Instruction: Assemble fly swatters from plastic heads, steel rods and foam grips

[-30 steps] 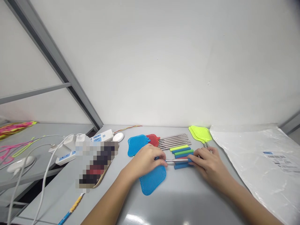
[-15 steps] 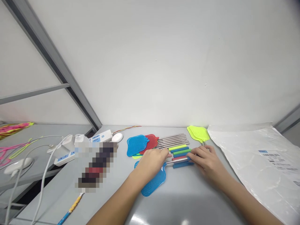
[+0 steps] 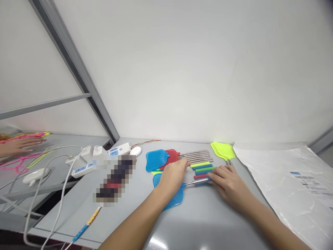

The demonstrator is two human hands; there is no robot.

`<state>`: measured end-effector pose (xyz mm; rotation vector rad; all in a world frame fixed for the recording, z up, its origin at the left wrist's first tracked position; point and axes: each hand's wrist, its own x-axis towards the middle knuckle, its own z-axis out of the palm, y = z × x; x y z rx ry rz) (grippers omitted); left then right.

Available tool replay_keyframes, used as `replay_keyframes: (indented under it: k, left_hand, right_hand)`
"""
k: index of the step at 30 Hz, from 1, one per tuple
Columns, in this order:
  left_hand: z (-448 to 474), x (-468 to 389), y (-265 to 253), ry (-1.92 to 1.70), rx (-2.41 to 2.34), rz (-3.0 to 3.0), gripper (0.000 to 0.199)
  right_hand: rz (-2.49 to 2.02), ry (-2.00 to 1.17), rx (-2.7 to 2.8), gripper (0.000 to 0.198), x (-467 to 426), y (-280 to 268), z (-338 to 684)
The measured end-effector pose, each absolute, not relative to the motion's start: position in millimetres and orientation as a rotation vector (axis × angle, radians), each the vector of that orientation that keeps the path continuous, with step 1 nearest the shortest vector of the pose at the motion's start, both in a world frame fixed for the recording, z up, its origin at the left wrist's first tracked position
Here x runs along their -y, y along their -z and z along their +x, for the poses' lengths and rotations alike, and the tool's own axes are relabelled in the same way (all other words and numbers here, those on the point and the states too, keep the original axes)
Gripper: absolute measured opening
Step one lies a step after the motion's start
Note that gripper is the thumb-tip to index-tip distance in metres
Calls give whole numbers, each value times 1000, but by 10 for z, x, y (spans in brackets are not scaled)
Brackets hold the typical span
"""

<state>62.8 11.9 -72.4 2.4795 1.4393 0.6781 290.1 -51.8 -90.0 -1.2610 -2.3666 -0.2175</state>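
My right hand (image 3: 229, 182) is closed on the handle end of a blue fly swatter (image 3: 175, 201), whose metal rod points left. My left hand (image 3: 173, 175) lies over that swatter's mesh head, fingers bent toward the rods behind; its fingertips are mostly hidden. Beyond it rest another blue swatter (image 3: 156, 159) and a red swatter (image 3: 172, 157), partly overlapping. Their thin metal rods (image 3: 197, 155) lie side by side, with several yellow, green, blue and red handle grips (image 3: 201, 170) at the near side. Yellow-green swatters (image 3: 223, 151) lie beyond my right hand.
A white plastic mailing bag (image 3: 281, 180) covers the table's right side. Left are power strips (image 3: 119, 149), a round white disc (image 3: 135, 151), white cables (image 3: 62, 198) and a pixelated object (image 3: 114, 180). At the neighbouring table, another person's hand (image 3: 24, 146) reaches over pink items.
The view has shifted left. The blue swatter has turned slightly, and my left hand has moved a little farther toward the rods. Another person's hand has appeared at the far left.
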Motion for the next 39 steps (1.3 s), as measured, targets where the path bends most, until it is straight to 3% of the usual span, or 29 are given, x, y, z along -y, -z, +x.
replay_keyframes:
  k: [13,18,22,25,29,39]
  left_hand:
    - [222,-321,398,-1246,-1477,2239,31]
    - [138,-484,447,-1512,-1398,1699,37]
    - [240,-503,526,-1673,-1032,991,50]
    - [430,-343,583,-1643,-797,699,53]
    - [763,-3,727,-1429,-662,818,60]
    - [882,64,857,-1265,-921,922,49]
  right_hand:
    - [-1379,163,2231,19,483,971,2990]
    - [-1432,240,2112,21,442,999,3063]
    - [-1489,241,1975,21,438,1003,3062]
    - [-1506,139,1859,20,452,995,3026]
    - [-1483,74,1819,19,473,1000,2962]
    - [-1413,47,2015,20,571,1059,2721]
